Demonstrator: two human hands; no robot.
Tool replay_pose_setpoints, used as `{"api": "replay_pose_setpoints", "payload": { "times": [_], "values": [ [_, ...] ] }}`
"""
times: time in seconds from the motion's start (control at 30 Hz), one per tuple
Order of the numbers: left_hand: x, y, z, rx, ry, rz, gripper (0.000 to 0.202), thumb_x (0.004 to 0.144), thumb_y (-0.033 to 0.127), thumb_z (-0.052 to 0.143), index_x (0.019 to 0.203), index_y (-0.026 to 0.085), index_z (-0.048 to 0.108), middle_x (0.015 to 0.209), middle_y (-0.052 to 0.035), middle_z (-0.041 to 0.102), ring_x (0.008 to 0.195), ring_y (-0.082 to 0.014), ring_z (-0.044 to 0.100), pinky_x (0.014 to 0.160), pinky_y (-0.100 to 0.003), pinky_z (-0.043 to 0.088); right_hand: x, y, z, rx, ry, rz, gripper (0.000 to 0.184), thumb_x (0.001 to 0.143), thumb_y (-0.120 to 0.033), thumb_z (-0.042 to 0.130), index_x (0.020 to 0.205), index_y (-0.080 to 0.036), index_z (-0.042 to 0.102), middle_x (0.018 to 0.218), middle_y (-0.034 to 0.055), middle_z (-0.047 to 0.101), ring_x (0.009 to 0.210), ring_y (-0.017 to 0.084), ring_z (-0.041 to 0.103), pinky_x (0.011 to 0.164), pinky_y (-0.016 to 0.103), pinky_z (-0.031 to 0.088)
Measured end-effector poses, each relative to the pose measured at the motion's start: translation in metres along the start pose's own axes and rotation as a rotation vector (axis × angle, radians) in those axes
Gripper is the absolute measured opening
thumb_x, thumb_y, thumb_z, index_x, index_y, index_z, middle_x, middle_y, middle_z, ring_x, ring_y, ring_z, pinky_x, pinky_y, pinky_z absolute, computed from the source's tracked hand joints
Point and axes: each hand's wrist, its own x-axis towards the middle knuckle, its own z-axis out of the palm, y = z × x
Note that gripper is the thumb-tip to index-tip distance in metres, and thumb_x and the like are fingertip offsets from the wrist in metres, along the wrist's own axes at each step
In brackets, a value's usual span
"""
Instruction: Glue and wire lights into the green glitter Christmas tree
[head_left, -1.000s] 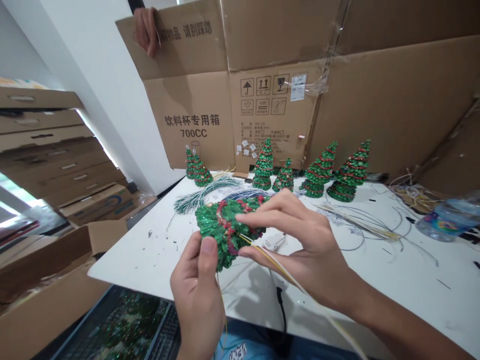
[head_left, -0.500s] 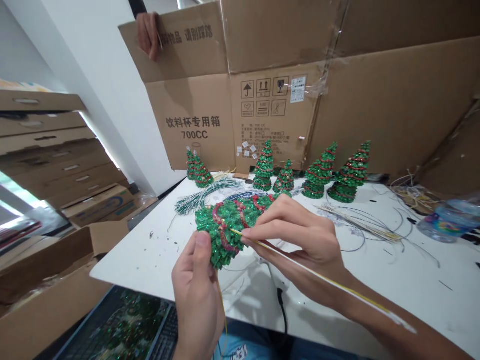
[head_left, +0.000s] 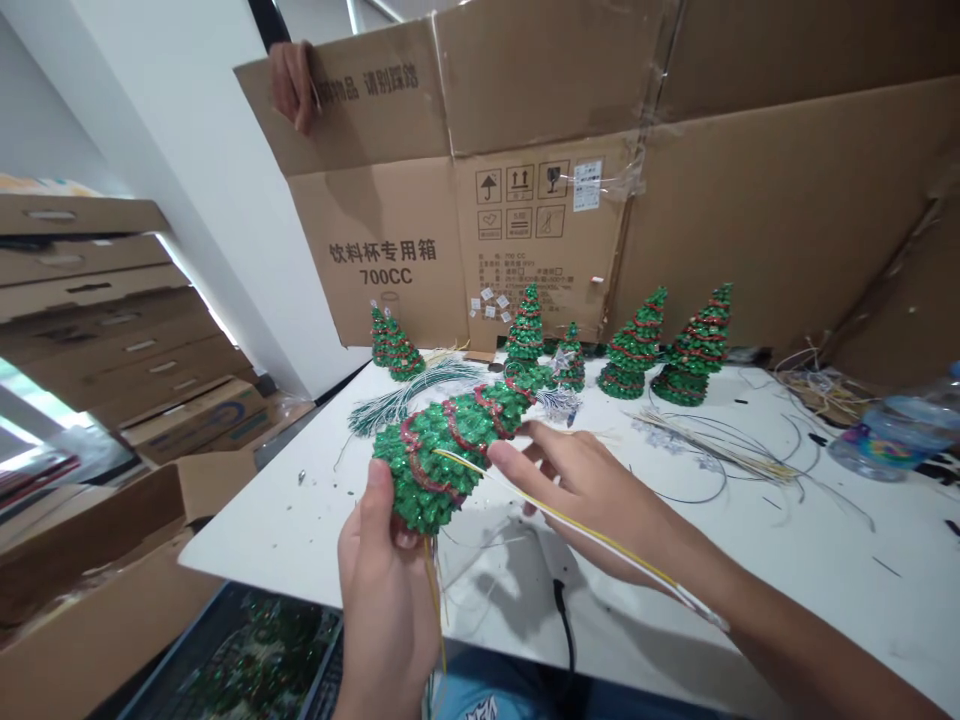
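**Firm hold low, light fingers on the wire**

The left hand point(head_left: 386, 610) is closed around the base of a green sequinned cone-shaped tree point(head_left: 450, 445), which tilts almost onto its side above a white tabletop point(head_left: 300, 520). The right hand point(head_left: 600, 500) is half open, its fingertips point(head_left: 502, 458) just beside the tree, and a long yellow-and-white wire point(head_left: 570, 525) runs past them onto the tree's flank. Whether that hand pinches the wire, I cannot tell. A steady base and a taut wire, laid close along the red tinsel band point(head_left: 427, 480), would probably handle best.
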Motion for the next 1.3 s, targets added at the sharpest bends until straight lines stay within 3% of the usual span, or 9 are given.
{"api": "replay_pose_setpoints", "payload": {
  "times": [0.1,0.17,0.27,0.47,0.63,0.8,0.97,1.07,1.3],
  "values": [
    [-0.001,0.000,0.000,0.032,-0.008,-0.032,0.038,0.078,0.047,0.099,0.094,0.017,0.083,0.088,-0.0023,0.073,0.076,-0.0123,0.061,0.069,-0.017,0.057,0.011,0.011,0.008,0.341,-0.010,0.074,0.058,0.101,-0.070,0.071,0.133,-0.022,0.062,0.111,0.0106,0.081,0.083,0.024,0.079,0.060,0.032,0.063],
    [-0.002,0.000,0.001,0.073,-0.021,-0.057,0.042,0.071,0.048,0.103,0.089,0.015,0.082,0.082,-0.0005,0.070,0.067,-0.0092,0.052,0.059,-0.014,0.052,0.019,0.014,0.012,0.539,-0.031,0.131,0.060,0.100,-0.072,0.072,0.129,-0.021,0.058,0.101,0.0070,0.078,0.070,0.021,0.077,0.054,0.032,0.065],
    [-0.001,-0.001,0.003,0.068,-0.058,-0.102,0.051,0.064,0.055,0.105,0.085,0.016,0.079,0.078,0.0007,0.066,0.065,-0.0094,0.049,0.052,-0.015,0.047,0.026,0.012,0.013,0.613,0.051,0.183,0.052,0.102,-0.070,0.069,0.119,-0.023,0.056,0.087,0.0003,0.071,0.061,0.017,0.072,0.048,0.028,0.062],
    [0.009,-0.009,-0.004,0.174,-0.185,-0.084,0.047,0.076,0.059,0.093,0.072,0.018,0.070,0.065,0.0026,0.054,0.056,-0.0108,0.044,0.046,-0.021,0.044,0.026,0.003,0.008,0.716,0.147,0.268,0.045,0.099,-0.062,0.076,0.120,-0.027,0.057,0.082,-0.0021,0.073,0.052,0.014,0.067,0.047,0.026,0.062],
    [0.020,-0.019,-0.013,0.256,-0.216,-0.017,0.043,0.066,0.046,0.103,0.069,0.018,0.070,0.057,0.0062,0.047,0.054,-0.0089,0.041,0.046,-0.017,0.038,0.027,0.004,0.010,0.763,0.139,0.275,0.042,0.099,-0.062,0.078,0.116,-0.029,0.059,0.072,-0.0031,0.071,0.050,0.017,0.068,0.046,0.028,0.060],
    [0.019,-0.020,-0.012,0.327,-0.239,0.055,0.035,0.060,0.035,0.105,0.066,0.016,0.076,0.056,0.0037,0.057,0.052,-0.0073,0.038,0.046,-0.018,0.035,0.025,0.005,0.009,0.797,0.093,0.253,0.045,0.097,-0.065,0.078,0.116,-0.027,0.062,0.079,-0.0005,0.075,0.055,0.018,0.072,0.047,0.029,0.061],
    [0.016,-0.020,-0.016,0.407,-0.214,0.139,0.024,0.066,0.031,0.101,0.077,0.018,0.084,0.065,0.0004,0.069,0.060,-0.0136,0.056,0.061,-0.024,0.052,0.020,0.001,0.010,0.820,0.046,0.255,0.046,0.098,-0.065,0.078,0.117,-0.026,0.061,0.070,-0.0014,0.074,0.050,0.017,0.070,0.047,0.028,0.060],
    [0.017,-0.019,-0.021,0.461,-0.219,0.167,0.022,0.069,0.032,0.099,0.081,0.019,0.085,0.069,-0.0006,0.072,0.068,-0.0172,0.063,0.067,-0.026,0.056,0.019,-0.001,0.011,0.834,0.046,0.254,0.044,0.098,-0.064,0.078,0.115,-0.026,0.062,0.071,-0.0016,0.073,0.051,0.017,0.069,0.048,0.028,0.060],
    [0.023,-0.008,-0.022,0.611,-0.264,0.223,0.031,0.083,0.047,0.089,0.076,0.019,0.078,0.061,0.0023,0.057,0.060,-0.0124,0.048,0.057,-0.022,0.042,0.022,0.000,0.000,0.864,0.074,0.236,0.040,0.101,-0.063,0.071,0.108,-0.025,0.064,0.075,0.0015,0.074,0.054,0.018,0.068,0.048,0.030,0.061]
  ]
}}
